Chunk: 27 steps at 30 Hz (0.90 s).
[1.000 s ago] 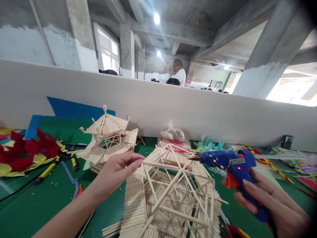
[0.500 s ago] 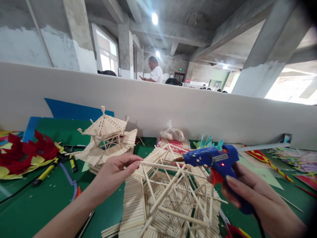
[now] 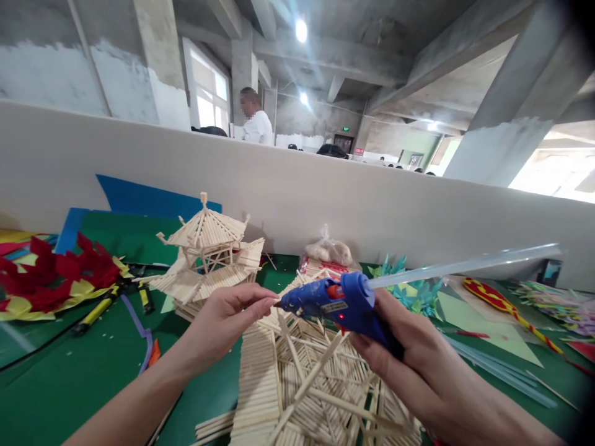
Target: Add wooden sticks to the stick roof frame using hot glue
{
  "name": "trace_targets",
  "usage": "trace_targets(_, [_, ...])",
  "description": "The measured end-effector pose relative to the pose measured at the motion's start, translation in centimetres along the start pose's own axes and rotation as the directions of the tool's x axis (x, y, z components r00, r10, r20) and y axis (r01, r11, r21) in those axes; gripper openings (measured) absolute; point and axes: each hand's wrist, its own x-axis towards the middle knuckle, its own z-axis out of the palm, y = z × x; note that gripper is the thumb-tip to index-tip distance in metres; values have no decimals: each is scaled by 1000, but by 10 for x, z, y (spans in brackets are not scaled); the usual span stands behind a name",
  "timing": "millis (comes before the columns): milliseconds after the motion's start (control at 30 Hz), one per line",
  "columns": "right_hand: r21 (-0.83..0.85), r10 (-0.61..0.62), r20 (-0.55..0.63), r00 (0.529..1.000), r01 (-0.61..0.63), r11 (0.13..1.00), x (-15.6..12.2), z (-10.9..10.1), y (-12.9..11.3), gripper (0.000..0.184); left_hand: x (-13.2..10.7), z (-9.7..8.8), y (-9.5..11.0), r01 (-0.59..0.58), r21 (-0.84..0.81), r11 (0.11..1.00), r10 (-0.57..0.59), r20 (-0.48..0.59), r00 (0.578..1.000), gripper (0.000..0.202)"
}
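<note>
My right hand (image 3: 413,353) is wrapped round the handle of a blue hot glue gun (image 3: 346,303), its red light lit and a long clear glue stick (image 3: 465,265) jutting from its back. The gun's nozzle points left and meets the fingertips of my left hand (image 3: 235,319). Those fingers pinch the end of a thin wooden stick, mostly hidden behind the gun. Below both hands lies a large framework of wooden sticks (image 3: 258,378) with slatted panels and crossing beams. A small wooden-stick pavilion (image 3: 204,232) with a pointed roof stands just behind my left hand.
Red and yellow paper shapes (image 3: 60,275) and a yellow-black tool (image 3: 95,313) lie at left. A bagged bundle (image 3: 328,251) rests against the white partition (image 3: 395,201). Teal paper leaves (image 3: 418,294) and spare glue sticks (image 3: 502,368) lie at right. A person (image 3: 257,124) is beyond the partition.
The glue gun has moved left, bringing its nozzle to my left fingertips. My left hand keeps its pinch on the stick. Beyond the partition, the person has shifted left.
</note>
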Motion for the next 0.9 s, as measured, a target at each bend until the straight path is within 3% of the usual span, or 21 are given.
trace_targets(533, [-56, -17, 43, 999, 20, 998, -1, -1, 2, 13, -2, 0, -3, -7, -42, 999, 6, -21, 1000, 17])
trace_targets(733, [-119, -82, 13, 997, 83, 989, -2, -2, -2, 3, -1, 1, -4, -11, -26, 1000, 10, -28, 1000, 17])
trace_targets(800, [-110, -78, 4, 997, 78, 991, -3, -2, 0, 5, -1, 0, -3, -11, -22, 1000, 11, -26, 1000, 16])
trace_targets(900, [-62, -5, -41, 999, 3, 998, -4, -4, 5, 22, -2, 0, -2, -10, -19, 1000, 10, -29, 1000, 15])
